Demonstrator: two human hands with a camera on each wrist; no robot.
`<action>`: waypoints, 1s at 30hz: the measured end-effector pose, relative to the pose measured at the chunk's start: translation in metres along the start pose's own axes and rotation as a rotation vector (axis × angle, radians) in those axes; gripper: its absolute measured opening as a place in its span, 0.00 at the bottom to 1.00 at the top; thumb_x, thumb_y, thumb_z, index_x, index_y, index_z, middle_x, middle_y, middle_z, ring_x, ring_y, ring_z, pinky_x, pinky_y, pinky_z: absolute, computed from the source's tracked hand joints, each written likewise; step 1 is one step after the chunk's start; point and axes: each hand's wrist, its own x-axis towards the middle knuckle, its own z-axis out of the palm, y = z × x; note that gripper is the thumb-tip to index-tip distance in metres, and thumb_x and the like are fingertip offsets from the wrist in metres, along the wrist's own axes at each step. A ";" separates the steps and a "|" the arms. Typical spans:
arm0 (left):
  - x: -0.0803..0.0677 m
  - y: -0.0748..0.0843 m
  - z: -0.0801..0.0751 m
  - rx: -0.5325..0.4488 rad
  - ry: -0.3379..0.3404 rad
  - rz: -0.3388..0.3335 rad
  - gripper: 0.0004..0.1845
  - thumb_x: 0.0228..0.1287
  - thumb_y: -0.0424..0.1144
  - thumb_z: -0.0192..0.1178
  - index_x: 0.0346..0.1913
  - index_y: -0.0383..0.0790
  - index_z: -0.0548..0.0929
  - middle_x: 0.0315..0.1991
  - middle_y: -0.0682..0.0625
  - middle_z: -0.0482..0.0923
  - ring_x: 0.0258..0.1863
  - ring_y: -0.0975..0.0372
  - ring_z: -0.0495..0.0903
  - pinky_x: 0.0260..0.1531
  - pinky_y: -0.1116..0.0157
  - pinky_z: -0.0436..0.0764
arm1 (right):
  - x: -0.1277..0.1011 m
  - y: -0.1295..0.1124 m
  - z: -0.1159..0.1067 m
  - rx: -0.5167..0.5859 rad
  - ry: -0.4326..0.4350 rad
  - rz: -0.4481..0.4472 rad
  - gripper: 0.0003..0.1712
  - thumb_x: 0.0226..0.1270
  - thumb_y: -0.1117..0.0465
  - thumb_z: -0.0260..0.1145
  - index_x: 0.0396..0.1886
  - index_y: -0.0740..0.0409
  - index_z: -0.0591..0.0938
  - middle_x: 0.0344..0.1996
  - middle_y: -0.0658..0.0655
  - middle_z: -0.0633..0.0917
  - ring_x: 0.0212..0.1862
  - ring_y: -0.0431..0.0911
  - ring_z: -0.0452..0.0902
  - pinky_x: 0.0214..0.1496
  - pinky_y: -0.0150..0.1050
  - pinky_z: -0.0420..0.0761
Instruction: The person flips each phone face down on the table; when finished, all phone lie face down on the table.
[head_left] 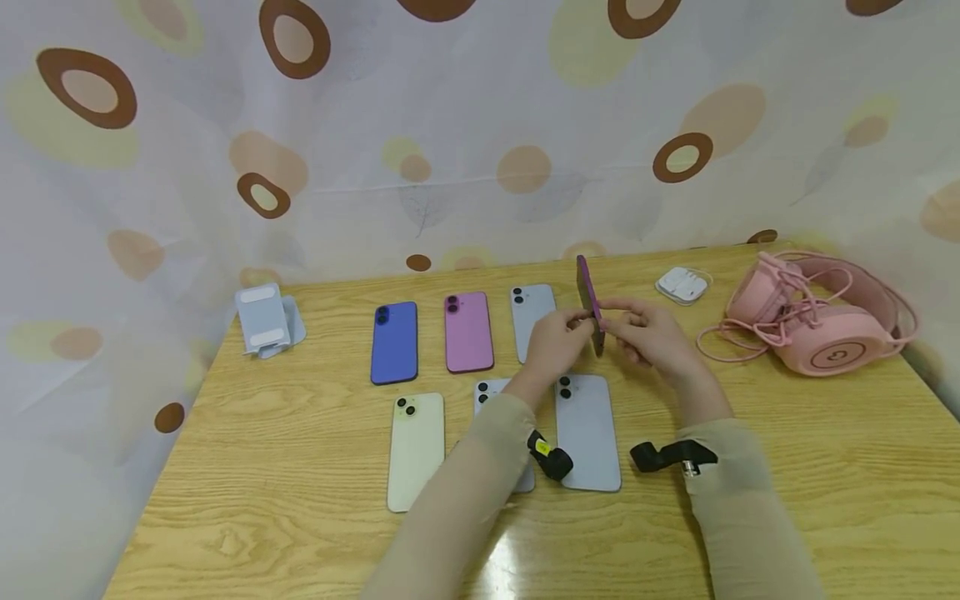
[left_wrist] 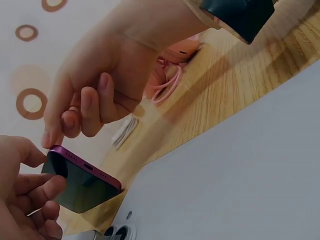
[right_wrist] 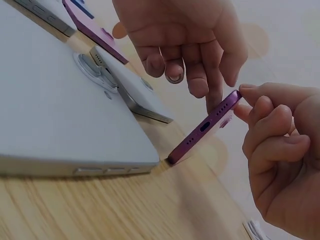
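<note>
Both hands pinch the slim purple smartphone (head_left: pixel 589 304) on edge: left hand (head_left: pixel 553 343) at nine o'clock, right hand (head_left: pixel 651 333) at three, long axis twelve-to-six (equally near) above the wooden counter (head_left: pixel 787 467).

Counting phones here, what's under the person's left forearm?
A silver phone lies under the left forearm; only its camera end shows. The sleeve covers the rest. A light blue phone lies beside it.

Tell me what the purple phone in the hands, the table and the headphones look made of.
Purple phone: seemingly metal frame, matte edge with port and drilled holes; dark glossy face, likely glass.
Table: wood or wood-look laminate, printed-looking grain, slight sheen.
Headphones: pink plastic, smooth, with a thin cord.
</note>
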 end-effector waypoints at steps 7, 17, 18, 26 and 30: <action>-0.002 -0.003 -0.009 -0.060 0.007 -0.051 0.19 0.69 0.47 0.56 0.52 0.35 0.81 0.30 0.48 0.81 0.24 0.63 0.75 0.22 0.70 0.73 | 0.002 0.005 0.005 -0.049 -0.074 0.088 0.25 0.69 0.53 0.62 0.60 0.62 0.75 0.14 0.49 0.71 0.14 0.37 0.62 0.13 0.31 0.61; -0.003 -0.010 -0.011 0.018 0.032 -0.077 0.14 0.64 0.42 0.61 0.43 0.33 0.82 0.22 0.54 0.76 0.18 0.67 0.72 0.20 0.71 0.73 | 0.003 0.008 0.006 -0.110 -0.113 0.158 0.31 0.68 0.56 0.63 0.65 0.67 0.67 0.16 0.51 0.74 0.13 0.37 0.63 0.14 0.30 0.63; -0.003 -0.010 -0.011 0.034 0.033 -0.075 0.14 0.64 0.42 0.61 0.43 0.33 0.82 0.23 0.54 0.76 0.19 0.67 0.72 0.21 0.72 0.73 | 0.003 0.008 0.005 -0.126 -0.112 0.168 0.33 0.68 0.56 0.63 0.66 0.68 0.64 0.17 0.52 0.74 0.13 0.38 0.64 0.14 0.31 0.63; -0.002 -0.010 -0.008 0.162 0.022 -0.039 0.13 0.64 0.43 0.61 0.38 0.35 0.83 0.20 0.55 0.72 0.20 0.66 0.69 0.21 0.71 0.69 | 0.003 0.011 -0.005 -0.218 -0.106 0.213 0.35 0.68 0.56 0.63 0.64 0.76 0.65 0.17 0.52 0.76 0.15 0.38 0.67 0.16 0.30 0.66; -0.001 -0.011 -0.002 0.205 0.014 -0.033 0.12 0.65 0.44 0.60 0.34 0.37 0.82 0.18 0.56 0.70 0.19 0.67 0.68 0.19 0.71 0.67 | 0.001 0.011 -0.009 -0.208 -0.094 0.237 0.33 0.67 0.57 0.64 0.63 0.75 0.66 0.18 0.51 0.77 0.16 0.37 0.68 0.16 0.30 0.67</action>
